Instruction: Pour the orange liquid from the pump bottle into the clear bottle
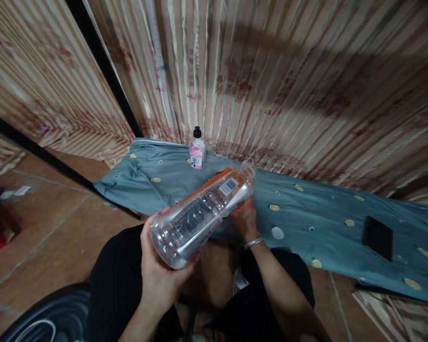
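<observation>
Hidden: right hand [245,216] mostly behind the clear bottle [203,213], only the back of the hand and a wrist bangle showing; right fingers out of sight, grip impossible to judge. Label print too small and blurred to read. Neck end of the bottle blurred, cap not clearly made out.

Cut off: dark round object at lower left of the frame, red items at the left edge, curtain at the top.

Bottle look: large, transparent plastic, ribbed, tilted with its base toward the lower centre and its neck toward the upper right; orange-and-white label with a barcode; appears empty.

Bottle place: centre of the frame, held in the air above the lap, in front of the teal cloth [306,213].

Left hand [159,266]: fingers curled around the bottle's base, thumb on the near side, wrapped firmly on the plastic.

Surroundings: small bottle [197,148] with black cap and pink label upright on the cloth, above centre; black phone [378,237] flat on the cloth at right; white disc [277,232] on the cloth just right of the wrist.
</observation>
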`<state>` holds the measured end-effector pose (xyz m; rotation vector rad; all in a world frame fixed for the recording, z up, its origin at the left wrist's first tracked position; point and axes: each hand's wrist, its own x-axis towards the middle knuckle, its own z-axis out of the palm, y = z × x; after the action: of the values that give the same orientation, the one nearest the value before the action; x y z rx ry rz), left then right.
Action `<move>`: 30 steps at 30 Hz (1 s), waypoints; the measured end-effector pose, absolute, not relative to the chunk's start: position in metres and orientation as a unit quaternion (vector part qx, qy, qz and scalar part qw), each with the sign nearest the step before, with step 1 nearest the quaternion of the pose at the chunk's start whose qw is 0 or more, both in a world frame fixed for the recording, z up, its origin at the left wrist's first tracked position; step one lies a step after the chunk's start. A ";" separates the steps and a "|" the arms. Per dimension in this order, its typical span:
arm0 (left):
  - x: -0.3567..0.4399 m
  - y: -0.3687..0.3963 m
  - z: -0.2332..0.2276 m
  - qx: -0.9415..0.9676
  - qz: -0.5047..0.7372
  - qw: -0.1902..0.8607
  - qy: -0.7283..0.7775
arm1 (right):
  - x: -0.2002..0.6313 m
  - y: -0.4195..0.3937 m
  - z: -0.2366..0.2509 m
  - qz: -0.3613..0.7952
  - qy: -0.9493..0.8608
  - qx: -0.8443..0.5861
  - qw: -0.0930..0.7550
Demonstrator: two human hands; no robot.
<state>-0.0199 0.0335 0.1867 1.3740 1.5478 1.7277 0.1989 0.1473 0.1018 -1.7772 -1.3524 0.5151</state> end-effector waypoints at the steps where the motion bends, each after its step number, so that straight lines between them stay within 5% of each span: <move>1: -0.020 0.033 0.186 0.496 0.624 0.216 0.564 | 0.199 0.147 0.102 0.205 -0.539 -0.705 0.413; 30: -0.016 0.028 0.201 0.443 0.616 0.278 0.589 | 0.199 0.149 0.097 0.179 -0.551 -0.698 0.421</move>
<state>-0.0160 0.0282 0.2008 1.1897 1.5814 1.6535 0.1991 0.1490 0.0973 -1.7493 -1.3805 0.4477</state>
